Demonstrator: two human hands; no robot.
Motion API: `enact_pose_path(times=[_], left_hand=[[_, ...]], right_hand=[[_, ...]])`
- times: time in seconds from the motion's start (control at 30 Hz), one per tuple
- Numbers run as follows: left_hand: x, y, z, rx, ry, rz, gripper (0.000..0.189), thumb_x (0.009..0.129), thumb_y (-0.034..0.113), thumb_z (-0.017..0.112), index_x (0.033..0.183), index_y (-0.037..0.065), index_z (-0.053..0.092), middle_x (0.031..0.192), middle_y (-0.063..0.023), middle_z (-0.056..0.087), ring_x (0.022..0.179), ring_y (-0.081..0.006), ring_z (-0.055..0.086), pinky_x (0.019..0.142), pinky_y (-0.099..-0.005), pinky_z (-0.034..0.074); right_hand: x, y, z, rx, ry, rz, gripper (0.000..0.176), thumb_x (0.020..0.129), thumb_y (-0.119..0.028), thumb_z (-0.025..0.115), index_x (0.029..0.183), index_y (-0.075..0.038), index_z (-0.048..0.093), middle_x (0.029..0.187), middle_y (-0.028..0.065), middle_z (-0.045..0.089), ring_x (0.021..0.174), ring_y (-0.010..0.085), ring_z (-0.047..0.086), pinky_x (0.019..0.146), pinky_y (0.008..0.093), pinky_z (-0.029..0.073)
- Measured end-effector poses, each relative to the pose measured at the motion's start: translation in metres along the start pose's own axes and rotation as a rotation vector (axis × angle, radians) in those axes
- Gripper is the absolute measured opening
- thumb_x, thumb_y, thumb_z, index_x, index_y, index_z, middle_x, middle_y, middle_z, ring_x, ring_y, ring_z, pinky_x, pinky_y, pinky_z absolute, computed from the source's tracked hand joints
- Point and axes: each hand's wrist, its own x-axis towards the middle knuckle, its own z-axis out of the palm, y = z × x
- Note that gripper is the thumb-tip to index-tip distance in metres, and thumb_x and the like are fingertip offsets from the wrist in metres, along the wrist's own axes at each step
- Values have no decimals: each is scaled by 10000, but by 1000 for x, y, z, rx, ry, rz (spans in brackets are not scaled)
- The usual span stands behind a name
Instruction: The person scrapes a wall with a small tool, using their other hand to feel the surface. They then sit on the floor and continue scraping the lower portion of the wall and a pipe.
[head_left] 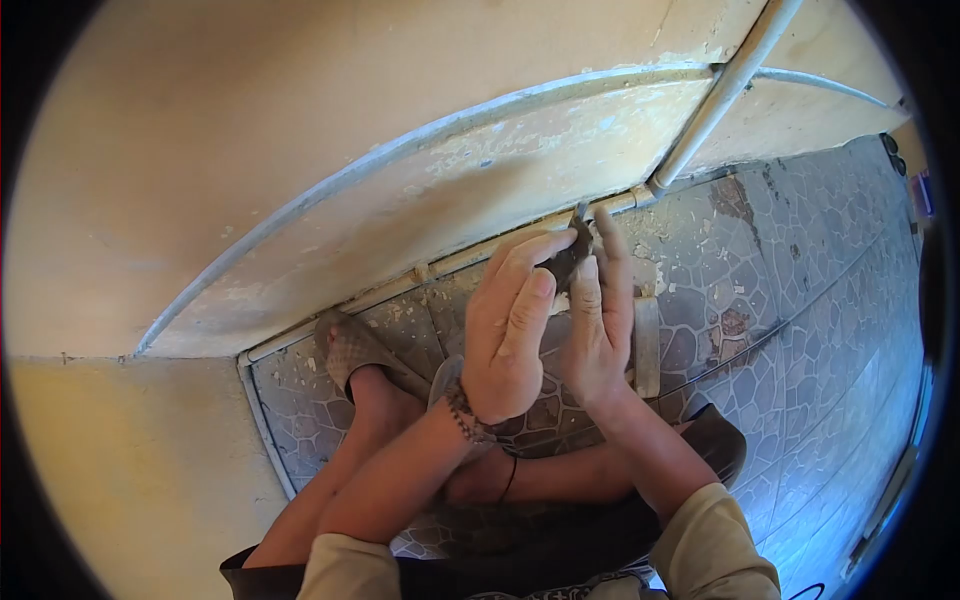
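Note:
Both hands are raised close together in front of me, with a small dark piece with a light grey tip [570, 262] between them. My left hand [508, 318] has its fingers bent over the near side of this piece, and a beaded bracelet [466, 412] circles its wrist. From the other side, my right hand [601, 340] has its thumb against the piece, while its forefinger points up alongside. Fingers cover much of the piece, so I cannot tell its kind. Beneath my right hand, a block [647, 348] lies on the floor.
A peeling, cream-coloured wall [440, 200] rises ahead, with pipes [725, 95] along it and at its foot. Pale flakes are scattered over the stone-patterned floor [800, 290]. My slippered foot [345, 350] rests near the wall at left, below my bent legs.

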Motion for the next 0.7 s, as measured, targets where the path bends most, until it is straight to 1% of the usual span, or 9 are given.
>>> enact_pose_path(times=[0.07,0.17,0.2,0.23,0.3,0.37,0.47,0.53,0.7], left_hand=[[6,6,-16,77,-37,89,360,970,202,434,1174,-48,590,1109,-179,609,1005,-268,571,901,-321,432],[11,18,-53,203,-164,-15,349,966,195,435,1156,-43,606,1052,-172,633,968,-270,582,864,-335,442],[13,14,-60,227,-171,98,312,950,167,469,1140,-27,622,988,-155,639,925,-282,589,822,-343,446],[15,15,-69,288,-227,85,294,937,154,485,1122,-26,627,992,-153,640,917,-283,589,820,-346,445],[22,25,-89,406,-335,65,258,912,127,519,1088,-23,636,998,-150,641,902,-287,590,817,-351,445],[37,38,-107,968,-343,498,203,862,74,553,1022,-11,643,1074,-144,647,986,-284,602,915,-375,443],[62,35,-132,1302,-524,903,257,793,51,554,1033,3,635,1241,-157,591,1185,-321,536,1049,-414,394],[71,31,-137,1343,-640,917,312,765,45,555,1068,2,614,1308,-153,546,1252,-308,486,1085,-435,367],[101,27,-144,1314,-809,989,385,758,35,542,1140,-11,564,1395,-169,463,1305,-331,431,1106,-465,341]], right_hand=[[2,-5,11,13,-41,9,453,1008,-170,452,1400,37,362,1035,53,577,854,86,509,737,236,445],[2,-5,29,76,-79,24,482,1004,-188,476,1402,58,362,1133,72,575,998,97,521,879,235,434],[0,-7,36,37,-101,53,433,1025,-178,413,1391,52,393,1278,145,555,1136,148,519,969,284,412],[-2,8,41,57,-77,45,439,1015,-170,448,1395,43,395,1203,124,599,1034,119,552,882,262,449],[-5,10,43,73,-110,210,415,1029,-215,406,1357,38,429,1104,124,635,878,117,581,774,260,469],[-2,7,39,323,-40,364,425,1035,-286,367,1302,29,466,1083,138,644,831,123,578,725,253,460],[6,10,30,641,-12,506,448,1041,-342,285,1246,-2,493,1079,175,646,757,155,577,657,277,456],[13,9,28,767,-21,556,466,1043,-360,248,1245,-19,493,1089,198,641,714,173,587,635,306,461],[18,25,25,1091,-106,545,529,1030,-439,273,1243,-7,494,1085,221,627,729,183,607,583,278,466]])
